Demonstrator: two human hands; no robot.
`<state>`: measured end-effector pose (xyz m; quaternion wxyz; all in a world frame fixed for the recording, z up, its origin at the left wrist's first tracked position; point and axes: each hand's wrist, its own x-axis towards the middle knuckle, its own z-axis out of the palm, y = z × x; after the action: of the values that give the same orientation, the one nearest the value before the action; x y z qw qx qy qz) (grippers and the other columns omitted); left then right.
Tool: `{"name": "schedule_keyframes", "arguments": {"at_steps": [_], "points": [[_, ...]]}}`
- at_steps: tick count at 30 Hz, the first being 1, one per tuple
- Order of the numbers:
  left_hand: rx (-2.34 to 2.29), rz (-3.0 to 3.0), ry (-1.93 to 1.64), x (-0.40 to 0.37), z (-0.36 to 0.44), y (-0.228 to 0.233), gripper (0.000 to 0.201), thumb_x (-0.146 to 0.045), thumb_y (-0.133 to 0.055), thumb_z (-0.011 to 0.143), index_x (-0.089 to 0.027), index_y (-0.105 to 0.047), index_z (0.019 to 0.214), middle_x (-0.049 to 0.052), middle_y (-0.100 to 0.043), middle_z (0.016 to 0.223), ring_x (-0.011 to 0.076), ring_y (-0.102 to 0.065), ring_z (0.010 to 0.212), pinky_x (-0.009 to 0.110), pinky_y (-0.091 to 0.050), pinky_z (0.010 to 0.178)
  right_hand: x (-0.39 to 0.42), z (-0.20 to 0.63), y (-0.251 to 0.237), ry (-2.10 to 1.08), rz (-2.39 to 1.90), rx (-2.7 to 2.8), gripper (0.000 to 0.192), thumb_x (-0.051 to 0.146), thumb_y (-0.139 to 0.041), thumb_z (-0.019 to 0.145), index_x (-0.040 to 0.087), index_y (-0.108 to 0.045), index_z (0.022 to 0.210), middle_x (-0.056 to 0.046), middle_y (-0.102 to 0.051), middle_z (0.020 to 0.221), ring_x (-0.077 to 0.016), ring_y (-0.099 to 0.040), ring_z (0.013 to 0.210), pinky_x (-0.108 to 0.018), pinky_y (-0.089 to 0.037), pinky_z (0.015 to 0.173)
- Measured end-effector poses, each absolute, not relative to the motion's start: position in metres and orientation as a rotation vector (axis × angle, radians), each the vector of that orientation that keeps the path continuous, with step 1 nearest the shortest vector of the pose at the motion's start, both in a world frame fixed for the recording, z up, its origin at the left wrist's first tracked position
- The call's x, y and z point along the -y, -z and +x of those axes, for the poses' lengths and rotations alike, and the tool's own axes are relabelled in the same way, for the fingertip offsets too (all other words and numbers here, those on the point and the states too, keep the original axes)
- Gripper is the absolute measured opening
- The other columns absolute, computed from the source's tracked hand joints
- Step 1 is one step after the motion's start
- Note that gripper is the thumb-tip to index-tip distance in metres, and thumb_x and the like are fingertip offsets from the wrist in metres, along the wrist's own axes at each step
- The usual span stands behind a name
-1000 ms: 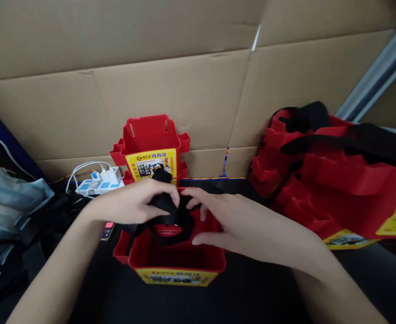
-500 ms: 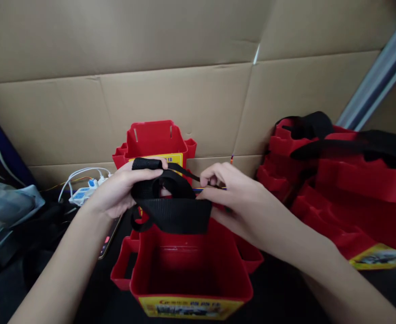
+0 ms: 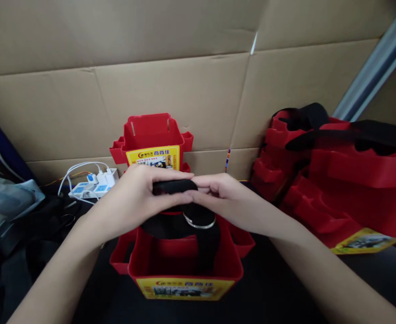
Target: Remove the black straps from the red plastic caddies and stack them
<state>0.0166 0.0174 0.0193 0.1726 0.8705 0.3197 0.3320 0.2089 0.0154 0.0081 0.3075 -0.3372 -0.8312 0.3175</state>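
Hands (image 3: 145, 191) drawn together, clamped on black strap (image 3: 174, 185); black tabletop (image 3: 265, 292) below; cardboard wall (image 3: 170, 99) behind

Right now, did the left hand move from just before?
Yes: judged against the back bucket, the left hand has moved rightward, toward the right hand.

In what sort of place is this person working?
Probably a small workshop or packing area, though I cannot be sure: several similar red bins stand around, cardboard forms the backdrop, and a power strip lies at the left.
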Motion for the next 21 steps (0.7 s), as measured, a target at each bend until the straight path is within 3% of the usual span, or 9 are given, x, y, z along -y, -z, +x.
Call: {"name": "schedule_keyframes", "arguments": {"at_steps": [3,6,10,13,16,19,21], "points": [[-1.083,2.225,-1.090,-0.029,0.019,-0.015,0.027,-0.036,-0.057,0.079,-0.015,-0.063,0.064,-0.002,-0.059,0.051,0.0091,-0.053,0.044,0.017,-0.040,0.043,-0.021,0.208,-0.004,-1.034,-0.789,2.069,0.018,0.033,-0.050,0.085,0.017,-0.050,0.093,0.001,-0.059,0.086,-0.0098,-0.056,0.080,-0.023,-0.044,0.072],[-1.140,2.116,-1.129,-0.036,0.020,-0.014,0.029,-0.032,-0.052,0.081,-0.014,-0.058,0.059,-0.002,-0.057,0.047,0.0081,-0.051,0.040,0.017,-0.038,0.041,-0.021,0.206,0.001,-1.104,-0.708,2.028,0.035,0.025,-0.060,0.079,0.020,-0.041,0.108,-0.001,-0.060,0.104,-0.0104,-0.057,0.098,-0.026,-0.043,0.087],[-1.338,2.427,-1.036,-0.034,0.018,-0.015,0.019,-0.029,-0.052,0.080,-0.016,-0.058,0.068,0.000,-0.060,0.058,0.0128,-0.056,0.052,0.023,-0.042,0.050,-0.018,0.204,0.006,-0.925,-0.853,2.105,0.035,0.018,-0.054,0.080,0.021,-0.035,0.110,0.000,-0.061,0.094,-0.0109,-0.058,0.084,-0.026,-0.046,0.074],[-1.491,2.801,-1.226,-0.027,0.015,-0.017,0.014,-0.026,-0.059,0.075,-0.017,-0.059,0.086,0.004,-0.062,0.085,0.0199,-0.057,0.077,0.032,-0.045,0.068,-0.017,0.206,0.006,-0.761,-0.973,2.212,0.037,0.017,-0.051,0.080,0.022,-0.034,0.113,0.002,-0.059,0.088,-0.0113,-0.055,0.076,-0.026,-0.045,0.068],[-1.154,3.032,-1.235,-0.018,0.017,-0.020,0.023,-0.025,-0.059,0.077,-0.021,-0.059,0.100,0.005,-0.058,0.107,0.0218,-0.052,0.099,0.036,-0.041,0.083,-0.018,0.207,0.004,-0.754,-0.918,2.274,0.038,0.016,-0.049,0.080,0.022,-0.034,0.114,0.000,-0.056,0.096,-0.0125,-0.054,0.084,-0.026,-0.046,0.073],[-0.884,3.011,-0.856,-0.017,0.023,-0.017,0.012,-0.024,-0.056,0.081,-0.022,-0.063,0.091,0.001,-0.062,0.096,0.0154,-0.056,0.089,0.029,-0.043,0.080,-0.018,0.208,0.005,-0.713,-0.933,2.330,0.034,0.016,-0.051,0.078,0.020,-0.038,0.109,-0.002,-0.055,0.097,-0.0141,-0.054,0.088,-0.027,-0.045,0.074],[-0.936,2.890,-0.725,-0.019,0.029,-0.012,0.011,-0.022,-0.053,0.082,-0.020,-0.064,0.083,-0.001,-0.064,0.087,0.0129,-0.058,0.079,0.026,-0.043,0.073,-0.018,0.206,0.007,-0.683,-1.003,2.366,0.029,0.017,-0.052,0.077,0.019,-0.041,0.104,-0.002,-0.055,0.094,-0.0150,-0.054,0.084,-0.028,-0.046,0.072]]}}
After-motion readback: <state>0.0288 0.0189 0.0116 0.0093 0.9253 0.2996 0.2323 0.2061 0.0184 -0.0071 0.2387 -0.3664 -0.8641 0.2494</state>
